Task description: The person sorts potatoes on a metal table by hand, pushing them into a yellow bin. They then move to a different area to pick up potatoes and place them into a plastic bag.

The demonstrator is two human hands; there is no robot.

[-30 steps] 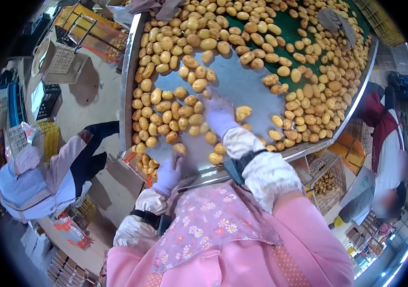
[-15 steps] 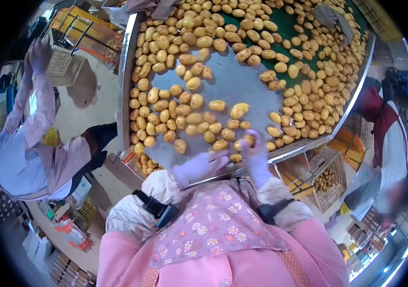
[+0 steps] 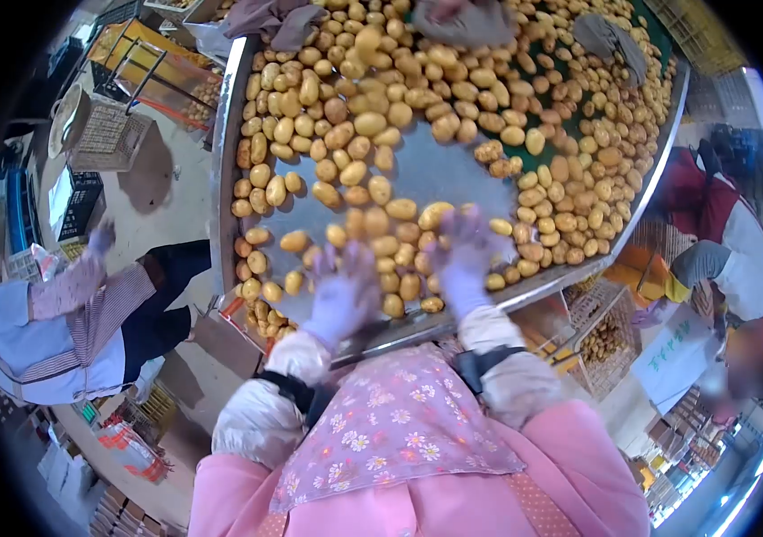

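Observation:
My left hand [image 3: 344, 291], in a pale purple glove, reaches over the near part of the metal sorting table [image 3: 296, 309]. Its fingers are spread and slightly blurred, at the left side of a cluster of yellow potatoes [image 3: 381, 246]. Across that cluster, my right hand [image 3: 468, 255] wears the same kind of glove. Fanned out over the potatoes, its fingers show no grip on any of them. Whether the fingertips touch potatoes is hard to tell. Single potatoes lie between the two hands and close to the table's front rim.
Potatoes cover the far and right parts of the table, partly on a green surface [image 3: 543, 157]. Grey cloths [image 3: 462, 25] lie at the far side, one under a co-worker's hand. One person [image 3: 86, 331] stands left, another [image 3: 731, 242] right. A crate of potatoes [image 3: 610, 345] is below the right edge.
Both hands have moved forward and spread; the right no longer holds a potato. Potatoes have shifted together between them. A co-worker's hand with a grey cloth has appeared at the far side.

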